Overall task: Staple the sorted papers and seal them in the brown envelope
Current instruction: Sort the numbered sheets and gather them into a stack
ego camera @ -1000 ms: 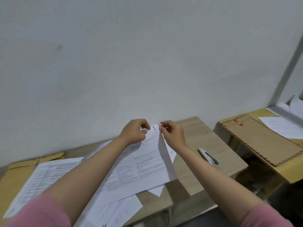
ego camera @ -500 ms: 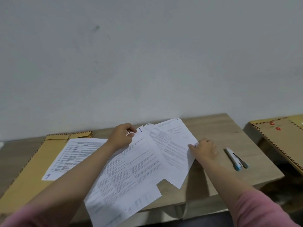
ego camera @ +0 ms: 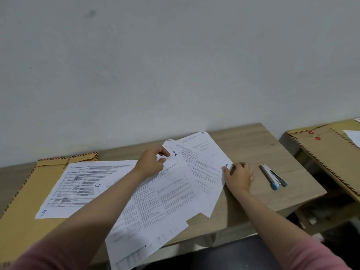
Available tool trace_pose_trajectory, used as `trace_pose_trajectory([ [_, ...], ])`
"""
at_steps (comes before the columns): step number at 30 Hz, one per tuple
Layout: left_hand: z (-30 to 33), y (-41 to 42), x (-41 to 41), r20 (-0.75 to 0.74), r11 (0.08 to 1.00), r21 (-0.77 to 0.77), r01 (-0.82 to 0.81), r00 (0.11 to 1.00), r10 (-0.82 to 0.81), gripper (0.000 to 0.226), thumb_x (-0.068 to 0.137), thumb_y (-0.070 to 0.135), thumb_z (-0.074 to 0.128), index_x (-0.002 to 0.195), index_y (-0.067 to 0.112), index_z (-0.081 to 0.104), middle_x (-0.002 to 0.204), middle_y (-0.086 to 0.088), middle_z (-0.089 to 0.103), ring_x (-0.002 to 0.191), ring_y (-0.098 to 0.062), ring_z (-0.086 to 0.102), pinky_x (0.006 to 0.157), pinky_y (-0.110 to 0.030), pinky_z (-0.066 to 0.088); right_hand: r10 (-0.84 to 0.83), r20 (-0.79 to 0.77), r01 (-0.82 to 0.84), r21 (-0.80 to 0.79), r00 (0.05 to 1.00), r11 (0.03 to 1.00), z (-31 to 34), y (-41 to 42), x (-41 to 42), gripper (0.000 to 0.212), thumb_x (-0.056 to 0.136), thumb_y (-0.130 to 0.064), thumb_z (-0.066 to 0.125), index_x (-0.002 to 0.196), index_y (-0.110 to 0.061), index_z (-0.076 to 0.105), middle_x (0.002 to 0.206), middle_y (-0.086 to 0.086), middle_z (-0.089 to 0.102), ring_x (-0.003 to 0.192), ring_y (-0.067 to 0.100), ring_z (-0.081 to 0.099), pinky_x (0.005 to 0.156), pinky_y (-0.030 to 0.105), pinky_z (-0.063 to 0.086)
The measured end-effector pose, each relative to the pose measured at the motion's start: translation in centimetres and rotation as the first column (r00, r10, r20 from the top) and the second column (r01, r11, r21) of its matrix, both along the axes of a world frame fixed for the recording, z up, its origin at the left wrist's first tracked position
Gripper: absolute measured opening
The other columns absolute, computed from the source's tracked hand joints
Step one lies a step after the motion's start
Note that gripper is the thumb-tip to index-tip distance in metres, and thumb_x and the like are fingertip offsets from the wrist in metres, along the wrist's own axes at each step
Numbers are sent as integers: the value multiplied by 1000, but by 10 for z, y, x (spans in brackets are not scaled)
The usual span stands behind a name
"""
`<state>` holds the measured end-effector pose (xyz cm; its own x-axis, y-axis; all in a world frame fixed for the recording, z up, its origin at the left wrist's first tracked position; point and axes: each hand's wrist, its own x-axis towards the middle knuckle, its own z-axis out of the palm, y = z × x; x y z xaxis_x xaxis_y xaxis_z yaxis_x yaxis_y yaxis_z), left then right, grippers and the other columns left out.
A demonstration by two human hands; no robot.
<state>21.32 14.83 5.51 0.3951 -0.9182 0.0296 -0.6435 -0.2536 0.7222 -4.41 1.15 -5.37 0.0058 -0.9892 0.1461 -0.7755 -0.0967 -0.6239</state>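
Several printed sheets with blue handwritten numbers lie fanned on the wooden table. My left hand pinches the top corner of the sheet marked 1. My right hand grips the corner of the sheet marked 2, which overlaps a sheet marked 3. A sheet marked 9 rests on a large brown envelope at the left. A white and blue stapler lies on the table just right of my right hand.
A second brown envelope with red marks lies on a lower surface at the right, with a white sheet on it. A plain wall stands behind the table. The front table edge runs under the papers.
My hands, close together on one corner a second ago, have parted. My right hand has drawn the sheet marked 2 out to the right, and the view has shifted left.
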Motion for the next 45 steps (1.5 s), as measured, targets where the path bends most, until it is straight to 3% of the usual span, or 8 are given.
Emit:
trace_pose_trajectory([
  [13,-5,0,-14,-41,1000,-5,21,999,-22,24,86,2,58,90,26,64,101,11,64,93,-5,54,84,-23,37,-16,59,14,26,998,1000,10,8,0,13,83,-24,64,91,-15,59,96,5,59,99,27,50,96,43,26],
  [17,-6,-2,-22,-71,1000,-19,25,997,-26,23,86,3,58,95,23,65,99,11,63,85,2,52,83,-21,38,52,333,-53,-5,941,999,20,20,-1,14,86,-16,61,99,-15,56,75,-6,58,78,22,59,86,38,41],
  [20,-7,-2,-30,-68,999,-36,36,997,-38,23,86,2,60,95,22,66,95,16,62,84,5,53,79,-16,36,6,545,-38,48,838,998,35,29,0,32,82,-12,68,111,-11,56,77,-4,58,72,16,59,68,28,49],
  [23,-6,-5,-38,-90,996,-91,17,996,-25,28,84,0,60,90,26,69,96,16,66,91,2,57,78,-11,38,-112,680,37,124,724,992,51,32,3,30,79,-15,72,106,-14,60,83,-4,63,75,12,61,70,29,52],
  [26,5,-9,-48,-126,988,-156,6,992,-26,31,85,-1,59,89,29,69,94,19,67,88,5,58,77,-5,38,3,725,-20,15,688,1000,73,29,7,14,82,-14,69,95,-17,66,86,-5,67,83,14,64,70,21,51],
  [29,23,-15,-56,-152,970,-242,27,986,-66,28,86,3,62,89,29,70,91,19,68,75,8,58,73,-4,41,184,690,-125,-135,700,983,104,26,10,14,86,-12,64,98,-17,70,86,-8,69,74,-2,61,65,8,47],
  [35,63,-25,-72,-160,894,-445,47,978,-131,32,83,-6,63,83,24,74,86,13,72,77,3,65,75,-13,49,448,590,-368,-259,672,893,157,21,17,22,90,-6,57,105,-16,70,96,-10,69,89,-9,62,75,8,48],
  [45,83,-29,-71,231,752,-610,249,964,-132,24,83,-4,61,96,12,73,110,2,66,90,-14,68,75,-37,58,589,656,-503,-348,472,791,201,37,21,27,87,-6,62,110,-20,63,94,-8,69,84,-1,62,76,13,48],
])
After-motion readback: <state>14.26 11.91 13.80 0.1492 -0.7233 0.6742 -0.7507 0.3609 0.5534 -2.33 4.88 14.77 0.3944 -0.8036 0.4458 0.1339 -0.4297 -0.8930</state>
